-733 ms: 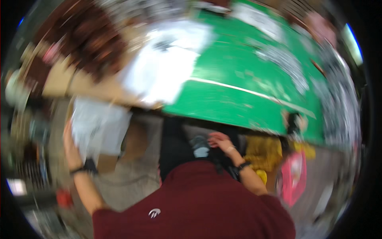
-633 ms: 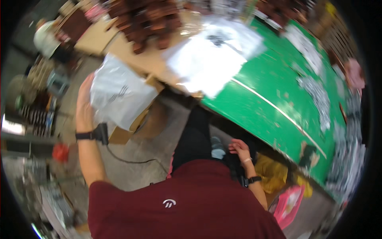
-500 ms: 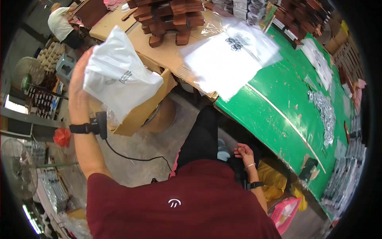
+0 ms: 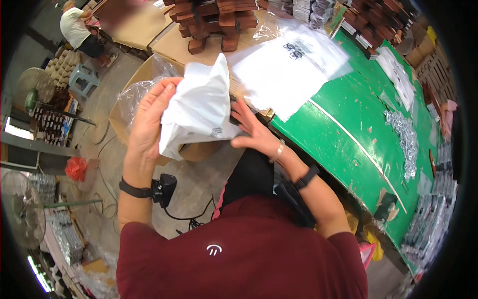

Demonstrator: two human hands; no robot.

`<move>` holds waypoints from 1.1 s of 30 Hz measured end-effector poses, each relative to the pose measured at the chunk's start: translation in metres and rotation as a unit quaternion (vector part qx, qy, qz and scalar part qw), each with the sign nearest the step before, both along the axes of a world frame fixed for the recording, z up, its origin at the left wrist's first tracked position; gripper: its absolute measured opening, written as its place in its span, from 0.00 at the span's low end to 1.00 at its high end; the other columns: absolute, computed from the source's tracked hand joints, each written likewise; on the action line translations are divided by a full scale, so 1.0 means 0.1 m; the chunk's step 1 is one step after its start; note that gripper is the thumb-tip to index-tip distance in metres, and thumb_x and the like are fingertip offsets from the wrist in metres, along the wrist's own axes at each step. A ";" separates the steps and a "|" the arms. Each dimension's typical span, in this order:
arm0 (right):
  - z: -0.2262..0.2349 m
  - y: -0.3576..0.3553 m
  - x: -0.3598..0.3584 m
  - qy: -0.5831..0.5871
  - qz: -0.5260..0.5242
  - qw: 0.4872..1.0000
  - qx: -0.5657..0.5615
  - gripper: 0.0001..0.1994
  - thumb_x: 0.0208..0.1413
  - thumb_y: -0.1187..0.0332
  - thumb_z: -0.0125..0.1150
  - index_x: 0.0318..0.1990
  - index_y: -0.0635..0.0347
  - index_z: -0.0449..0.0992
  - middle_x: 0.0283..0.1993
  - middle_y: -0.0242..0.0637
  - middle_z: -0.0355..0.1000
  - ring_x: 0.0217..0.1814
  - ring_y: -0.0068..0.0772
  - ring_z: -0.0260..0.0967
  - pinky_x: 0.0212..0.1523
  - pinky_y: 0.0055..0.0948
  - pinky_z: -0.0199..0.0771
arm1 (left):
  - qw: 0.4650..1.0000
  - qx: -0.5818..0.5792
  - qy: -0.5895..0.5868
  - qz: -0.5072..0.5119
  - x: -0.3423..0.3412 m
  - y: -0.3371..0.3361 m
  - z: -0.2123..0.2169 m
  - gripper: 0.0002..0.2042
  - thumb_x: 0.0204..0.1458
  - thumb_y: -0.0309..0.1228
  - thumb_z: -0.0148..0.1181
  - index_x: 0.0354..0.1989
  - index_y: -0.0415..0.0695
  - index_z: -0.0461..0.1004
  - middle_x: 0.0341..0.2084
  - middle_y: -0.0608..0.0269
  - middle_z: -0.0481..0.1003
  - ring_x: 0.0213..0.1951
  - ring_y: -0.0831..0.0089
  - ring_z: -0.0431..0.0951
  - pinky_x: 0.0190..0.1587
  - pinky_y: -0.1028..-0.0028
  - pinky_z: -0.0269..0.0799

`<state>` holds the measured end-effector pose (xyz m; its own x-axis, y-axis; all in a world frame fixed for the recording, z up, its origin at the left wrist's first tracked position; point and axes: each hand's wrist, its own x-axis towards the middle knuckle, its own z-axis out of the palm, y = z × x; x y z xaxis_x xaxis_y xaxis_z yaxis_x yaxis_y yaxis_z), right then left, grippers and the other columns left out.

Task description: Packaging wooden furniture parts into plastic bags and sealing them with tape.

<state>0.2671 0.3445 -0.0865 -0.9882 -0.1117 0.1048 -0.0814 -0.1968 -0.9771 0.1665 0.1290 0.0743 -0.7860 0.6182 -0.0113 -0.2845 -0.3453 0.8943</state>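
A white plastic bag (image 4: 199, 99) with small dark print is held up in front of me, creased and partly bunched. Its left side is gripped by my left hand (image 4: 152, 117), thumb and fingers closed on the film. At the bag's right edge is my right hand (image 4: 256, 132), its fingers spread; whether they touch the film I cannot tell. Behind and below the bag stands an open cardboard box (image 4: 119, 122) with crumpled clear plastic (image 4: 137, 97) in it. A stack of flat white printed bags (image 4: 284, 74) lies on the table to the right.
The green-topped table (image 4: 343, 112) runs along my right, carrying a white strip (image 4: 358, 147) and a heap of metal parts (image 4: 403, 139). Stacked brown wooden pieces (image 4: 214, 22) stand at the back. Far left are a person (image 4: 74, 30), a blue-grey stool (image 4: 83, 79) and a fan (image 4: 32, 97).
My left hand has brought the bag right and closer to me. My right hand has risen from my lap to the bag's right edge. The box behind now shows more.
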 end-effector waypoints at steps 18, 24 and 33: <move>0.68 1.03 2.01 -0.280 -0.186 0.933 0.130 0.13 0.55 0.66 0.69 0.44 0.63 0.79 0.39 0.27 0.76 0.41 0.17 0.69 0.45 0.23 0.71 | 0.825 -0.332 0.420 -0.180 0.48 0.53 -0.79 0.18 0.58 0.29 0.58 0.57 0.42 0.74 0.38 0.61 0.75 0.42 0.69 0.75 0.49 0.70 0.70; 0.69 1.00 2.17 -0.249 -0.184 0.926 0.215 0.15 0.54 0.63 0.70 0.43 0.63 0.77 0.37 0.31 0.76 0.40 0.21 0.68 0.44 0.26 0.71 | 0.756 -0.174 0.592 -0.218 0.32 1.37 -1.14 0.15 0.58 0.32 0.56 0.53 0.43 0.77 0.44 0.55 0.76 0.48 0.57 0.75 0.61 0.62 0.61; 0.68 1.07 2.32 -0.247 -0.209 0.915 0.240 0.13 0.56 0.61 0.68 0.39 0.63 0.77 0.33 0.30 0.74 0.39 0.20 0.67 0.43 0.27 0.69 | 0.745 -0.261 0.481 -0.381 0.17 1.56 -1.15 0.12 0.58 0.38 0.57 0.37 0.40 0.77 0.32 0.54 0.77 0.36 0.57 0.76 0.40 0.64 0.68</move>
<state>0.4990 0.4519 -0.0183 -0.8683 0.3711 -0.3291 0.4243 0.2123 -0.8803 0.1834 0.2847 -0.0409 -0.0089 0.9979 -0.0644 0.6388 0.0552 0.7674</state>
